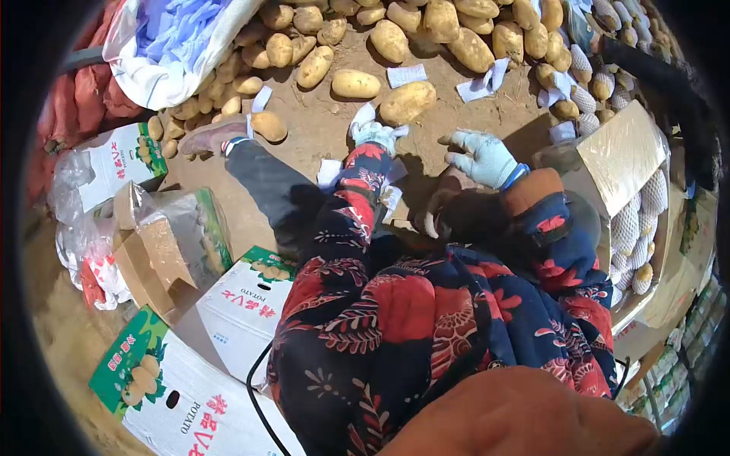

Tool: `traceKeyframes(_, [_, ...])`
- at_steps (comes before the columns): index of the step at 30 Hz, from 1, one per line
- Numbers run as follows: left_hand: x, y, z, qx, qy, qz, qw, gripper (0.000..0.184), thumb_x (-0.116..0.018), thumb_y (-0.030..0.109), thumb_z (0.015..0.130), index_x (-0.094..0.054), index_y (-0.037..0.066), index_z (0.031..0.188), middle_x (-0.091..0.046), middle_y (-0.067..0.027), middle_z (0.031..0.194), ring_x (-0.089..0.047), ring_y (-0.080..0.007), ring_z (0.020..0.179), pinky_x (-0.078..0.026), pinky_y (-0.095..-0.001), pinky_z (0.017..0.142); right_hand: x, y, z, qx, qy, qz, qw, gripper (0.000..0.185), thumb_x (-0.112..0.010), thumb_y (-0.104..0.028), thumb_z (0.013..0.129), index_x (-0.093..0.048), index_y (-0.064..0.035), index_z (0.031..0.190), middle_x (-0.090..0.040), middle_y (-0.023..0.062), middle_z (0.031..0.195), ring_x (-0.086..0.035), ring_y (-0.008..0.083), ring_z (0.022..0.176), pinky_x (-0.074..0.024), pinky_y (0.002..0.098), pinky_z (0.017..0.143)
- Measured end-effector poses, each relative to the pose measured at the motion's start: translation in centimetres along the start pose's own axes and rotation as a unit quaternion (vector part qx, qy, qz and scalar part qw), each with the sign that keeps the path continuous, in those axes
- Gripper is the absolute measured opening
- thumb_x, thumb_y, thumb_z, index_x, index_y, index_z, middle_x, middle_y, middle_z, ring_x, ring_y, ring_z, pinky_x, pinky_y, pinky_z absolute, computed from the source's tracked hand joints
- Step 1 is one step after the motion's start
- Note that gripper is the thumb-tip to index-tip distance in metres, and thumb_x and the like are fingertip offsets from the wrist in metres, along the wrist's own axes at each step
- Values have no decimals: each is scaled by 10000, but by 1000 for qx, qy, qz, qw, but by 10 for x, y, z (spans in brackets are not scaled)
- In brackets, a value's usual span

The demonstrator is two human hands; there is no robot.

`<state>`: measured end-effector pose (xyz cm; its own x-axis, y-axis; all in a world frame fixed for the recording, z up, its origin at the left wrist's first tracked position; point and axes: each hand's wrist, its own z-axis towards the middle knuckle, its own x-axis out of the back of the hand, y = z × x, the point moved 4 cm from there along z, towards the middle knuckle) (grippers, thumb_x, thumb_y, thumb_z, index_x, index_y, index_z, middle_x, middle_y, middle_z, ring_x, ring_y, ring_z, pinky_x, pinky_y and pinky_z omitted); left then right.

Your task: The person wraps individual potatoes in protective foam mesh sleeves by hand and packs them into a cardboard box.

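My left hand (pixel 376 137), in a pale glove, is closed on a white foam net sleeve (pixel 364 115) that sticks out beyond the fingers. Just past it, a large potato (pixel 407 103) lies on the dirt; I cannot tell whether the fingers touch it. To the right, my right hand (pixel 482 158), gloved as well, is held over the ground with its fingers stretched apart and nothing in them. Loose foam net sleeves (pixel 407 75) lie near the potatoes, and more (pixel 329 173) are beside my left forearm.
A potato heap (pixel 441 23) spreads ahead. A white sack (pixel 163 87) of bluish foam nets stands at upper left, before red sacks (pixel 91 95). Printed potato cartons (pixel 228 304) lie at left. At right, an open carton (pixel 620 156) holds net-wrapped potatoes (pixel 631 228).
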<state>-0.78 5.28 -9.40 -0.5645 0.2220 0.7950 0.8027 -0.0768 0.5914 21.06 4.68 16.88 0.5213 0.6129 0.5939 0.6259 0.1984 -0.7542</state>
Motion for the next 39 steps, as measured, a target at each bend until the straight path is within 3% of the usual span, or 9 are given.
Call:
traceKeyframes(13, [160,171,-59,-56,47,-391,917,220,-639,171,814,-627,4,956,-593,-99,850,-558,-142,764,-462,-279,688,6,-9,9,118,174,-110,971,203,-628,-271,753,-642,-98,858,-591,91,820,-539,280,869,-430,393,767])
traceKeyframes(15, [133,136,-49,145,-149,-739,641,281,-579,196,854,-577,-8,1048,-575,-90,846,-557,-149,769,-465,-283,697,3,-2,6,109,175,51,977,222,-606,-262,782,-638,-90,918,-607,104,844,-559,282,854,-438,383,769])
traceKeyframes(17, [196,192,-69,-132,-20,-276,952,353,-475,257,899,-521,-32,1098,-586,-98,910,-572,-184,805,-490,-298,707,-6,3,11,67,110,324,937,241,-592,-260,797,-630,-105,978,-621,116,883,-578,294,847,-448,371,772])
traceKeyframes(20, [99,151,-51,210,-189,-852,441,273,-469,208,895,-549,23,1080,-618,-106,937,-602,-167,818,-506,-304,709,-10,-18,9,115,53,101,987,209,-572,-249,797,-617,-89,923,-633,154,844,-605,309,794,-472,371,719])
traceKeyframes(21, [101,158,-55,210,-187,-853,439,273,-469,208,895,-549,23,1080,-618,-106,937,-602,-167,818,-506,-304,709,-16,-22,9,141,-1,-122,982,212,-578,-257,788,-613,-84,905,-635,164,829,-608,313,782,-477,374,709])
traceKeyframes(23, [141,186,-64,-46,-35,-514,856,153,-556,169,875,-564,65,987,-602,-40,902,-585,-123,793,-494,-271,657,-21,-14,12,134,11,-137,981,227,-592,-289,768,-605,-88,873,-638,169,812,-606,336,753,-477,400,688])
traceKeyframes(32, [110,189,-15,281,-183,-888,316,327,-546,295,868,-516,-22,948,-559,-37,776,-564,-199,708,-491,-314,709,-3,-23,5,-23,89,596,798,320,-605,-245,831,-579,8,1025,-625,42,907,-578,136,769,-453,260,714])
traceKeyframes(35, [47,140,7,72,-135,-925,347,207,-517,212,883,-565,57,1012,-590,-37,871,-565,-175,762,-474,-288,726,-29,-41,-4,-53,-52,714,696,450,-656,-199,778,-510,5,1152,-615,62,999,-600,168,837,-468,286,752])
traceKeyframes(39, [128,158,19,71,-3,-455,887,179,-615,148,821,-607,104,994,-602,-1,741,-536,-122,633,-446,-266,575,-47,-34,-11,-139,-154,551,808,288,-666,-189,782,-623,4,991,-646,67,888,-601,147,783,-471,280,700])
